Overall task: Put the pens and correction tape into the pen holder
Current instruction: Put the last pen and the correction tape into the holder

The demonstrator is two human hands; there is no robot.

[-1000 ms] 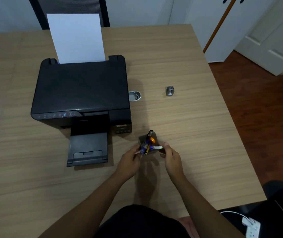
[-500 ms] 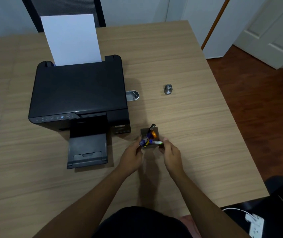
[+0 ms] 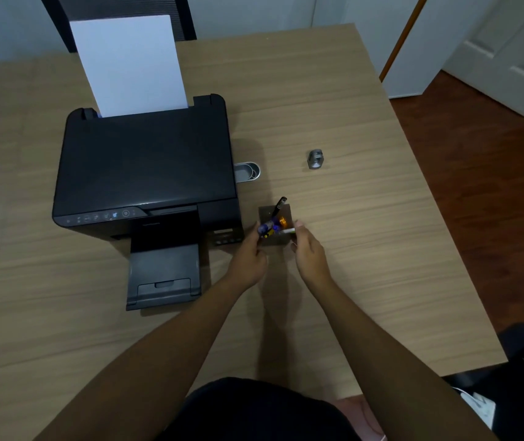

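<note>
This is looking like a home office or small study. A black printer (image 3: 146, 167) is sitting on a wide wood-grain desk (image 3: 334, 106), with a white sheet of paper (image 3: 130, 65) standing up in its rear feed. A black mesh-backed office chair (image 3: 120, 7) is standing at the far side of the desk. A pen holder (image 3: 275, 224) with pens is standing just right of the printer. White panelled doors (image 3: 502, 49) and a dark wooden floor (image 3: 483, 186) are showing on the right, pointing to a room in a house.
</note>
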